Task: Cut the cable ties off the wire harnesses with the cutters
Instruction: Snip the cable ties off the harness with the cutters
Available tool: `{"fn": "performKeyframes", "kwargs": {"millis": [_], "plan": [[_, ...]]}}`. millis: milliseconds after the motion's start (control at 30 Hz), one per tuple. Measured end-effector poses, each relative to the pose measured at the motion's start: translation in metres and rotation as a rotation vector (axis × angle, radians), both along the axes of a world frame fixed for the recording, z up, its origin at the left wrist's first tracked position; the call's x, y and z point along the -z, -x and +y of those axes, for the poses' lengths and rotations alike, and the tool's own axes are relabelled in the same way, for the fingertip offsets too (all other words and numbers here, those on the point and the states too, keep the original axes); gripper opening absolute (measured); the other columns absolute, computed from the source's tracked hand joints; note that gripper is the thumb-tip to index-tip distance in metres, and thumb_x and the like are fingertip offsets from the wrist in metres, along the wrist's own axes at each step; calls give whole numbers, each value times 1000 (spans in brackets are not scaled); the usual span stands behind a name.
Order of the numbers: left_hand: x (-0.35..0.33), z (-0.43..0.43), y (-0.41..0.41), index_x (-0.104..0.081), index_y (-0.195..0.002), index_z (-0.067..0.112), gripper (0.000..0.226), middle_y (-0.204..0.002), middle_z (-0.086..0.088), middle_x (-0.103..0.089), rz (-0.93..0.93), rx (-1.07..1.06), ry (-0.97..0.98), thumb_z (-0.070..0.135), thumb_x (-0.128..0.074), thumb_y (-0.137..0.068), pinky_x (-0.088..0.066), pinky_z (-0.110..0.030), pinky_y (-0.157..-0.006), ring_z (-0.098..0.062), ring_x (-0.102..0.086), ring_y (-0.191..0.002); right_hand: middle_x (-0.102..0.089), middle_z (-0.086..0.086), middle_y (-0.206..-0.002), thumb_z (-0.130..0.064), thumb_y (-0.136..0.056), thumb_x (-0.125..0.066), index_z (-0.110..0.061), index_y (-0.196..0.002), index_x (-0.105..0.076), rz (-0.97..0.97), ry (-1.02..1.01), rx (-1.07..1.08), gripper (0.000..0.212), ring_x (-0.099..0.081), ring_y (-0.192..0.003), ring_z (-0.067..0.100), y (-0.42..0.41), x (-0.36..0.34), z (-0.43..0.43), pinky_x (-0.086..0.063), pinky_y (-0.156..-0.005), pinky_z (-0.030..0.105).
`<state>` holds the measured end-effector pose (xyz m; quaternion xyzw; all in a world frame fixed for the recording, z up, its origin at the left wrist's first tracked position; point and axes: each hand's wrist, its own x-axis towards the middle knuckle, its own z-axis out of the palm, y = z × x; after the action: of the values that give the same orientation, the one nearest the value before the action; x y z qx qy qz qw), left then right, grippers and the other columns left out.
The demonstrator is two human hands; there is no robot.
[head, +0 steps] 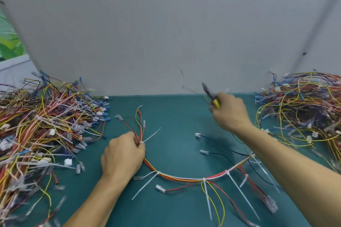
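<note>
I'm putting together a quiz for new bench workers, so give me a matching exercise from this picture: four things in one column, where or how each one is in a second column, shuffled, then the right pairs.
Column one:
1. cutters
2. left hand
3. curved harness
4. right-side wire pile

Column two:
A. lies on the green mat, ties on
B. heaped at the right edge of view
C. held up in the right hand
D. grips the harness end, next to a cable tie

Pairs: 1-C, 2-D, 3-A, 4-B
</note>
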<state>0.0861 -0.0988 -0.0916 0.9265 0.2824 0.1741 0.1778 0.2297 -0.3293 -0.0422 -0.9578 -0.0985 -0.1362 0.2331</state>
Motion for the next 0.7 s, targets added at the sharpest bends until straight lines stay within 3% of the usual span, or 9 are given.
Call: {"fn": "performKeyframes", "kwargs": {"millis": [167,267,367,467,533,633,700], "plan": [[-1,5,0,-55,-72,25,22,-84,1,-67,13,-3,37,44,-63,-81,-40,-29,-64,-29,-61,-86,-57,10,-91,-28,-85,-62,-16,-91,-59,247,166,-176,14,-55,-90,34,4,23,3,-42,-68,33],[-3,7,0,-54,-68,25,25,-82,1,-67,34,13,70,44,-65,-81,-41,-30,-64,-29,-61,-86,-54,11,-91,-30,-85,-67,-16,-84,-60,177,129,-247,16,-56,-89,32,9,1,-5,-35,-67,31],[-12,11,0,-57,-74,22,25,-87,-3,-68,67,42,98,44,-68,-80,-45,-33,-70,-30,-60,-93,-63,10,-86,-30,-85,-68,-13,-93,-64,61,-8,-187,19,-57,-83,30,20,-31,-31,-37,-66,32],[-29,12,6,-46,-95,15,42,-97,-13,-65,83,3,-20,47,-70,-79,-41,-37,-70,-37,-59,-97,-66,2,-83,-27,-83,-71,-19,-90,-65,60,-35,-207,12,-60,-80,23,41,-48,-67,-43,-69,32],[-47,3,12,-42,-94,19,39,-86,-10,-62,-31,16,-153,42,-70,-80,-40,-37,-65,-36,-60,-87,-67,-5,-83,-24,-82,-72,-24,-87,-65,156,15,-246,9,-62,-80,16,58,-48,-87,-47,-73,32],[-67,-30,21,-58,-79,27,17,-72,8,-59,-218,405,-155,31,-74,-79,-44,-32,-66,-18,-59,-74,-67,-12,-77,-22,-79,-74,-29,-81,-63,293,66,-283,13,-61,-74,4,79,-33,-107,-47,-70,25],[-68,-56,26,-70,-80,30,7,-77,14,-62,-136,744,42,28,-76,-79,-42,-20,-70,-4,-58,-75,-66,-12,-77,-24,-78,-76,-29,-81,-62,318,89,-284,15,-60,-75,2,88,-20,-113,-46,-71,23]]}}
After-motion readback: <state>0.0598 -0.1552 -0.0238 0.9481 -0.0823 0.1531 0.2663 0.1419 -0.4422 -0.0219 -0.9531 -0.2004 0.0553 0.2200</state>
